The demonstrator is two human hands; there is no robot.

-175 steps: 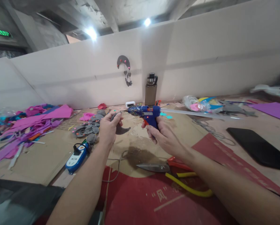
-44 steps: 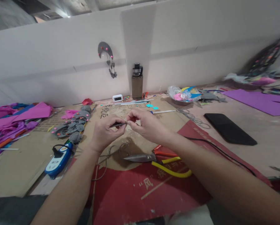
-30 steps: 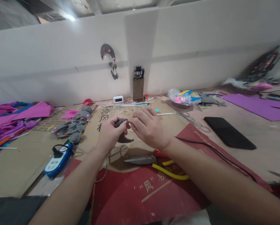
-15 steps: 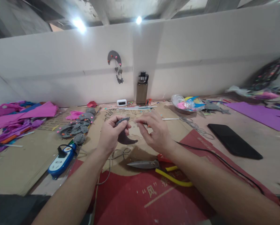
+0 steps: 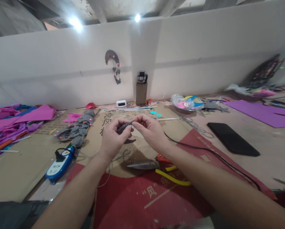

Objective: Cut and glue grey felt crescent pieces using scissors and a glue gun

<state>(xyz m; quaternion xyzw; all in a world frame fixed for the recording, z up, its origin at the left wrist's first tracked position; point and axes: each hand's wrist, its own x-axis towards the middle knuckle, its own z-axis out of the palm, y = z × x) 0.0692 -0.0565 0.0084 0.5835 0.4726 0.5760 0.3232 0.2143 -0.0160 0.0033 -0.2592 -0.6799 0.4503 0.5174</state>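
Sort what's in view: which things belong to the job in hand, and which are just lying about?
Belonging to the work:
gray piece, held in the left hand, right hand at its tip
gray cut-outs and yarn ball, probably, by matching color
scissors, perhaps, though untouched

Seemingly just lying about:
bottle
black phone
purple sheet
pink sheets

Worktop [image 5: 271, 159]: cardboard [image 5: 128, 203], centre; scissors [image 5: 144, 165] on it, felt [image 5: 124, 128] above between fingers [image 5: 142, 118]. Left: power strip [image 5: 60, 165], scraps [image 5: 25, 120] beyond. Right: phone [image 5: 233, 139]; bowl [image 5: 184, 110] farther back. Behind: clock [image 5: 121, 103] left of bottle [image 5: 141, 92], both before wall [image 5: 192, 41]; ornament [image 5: 112, 56] thereon.
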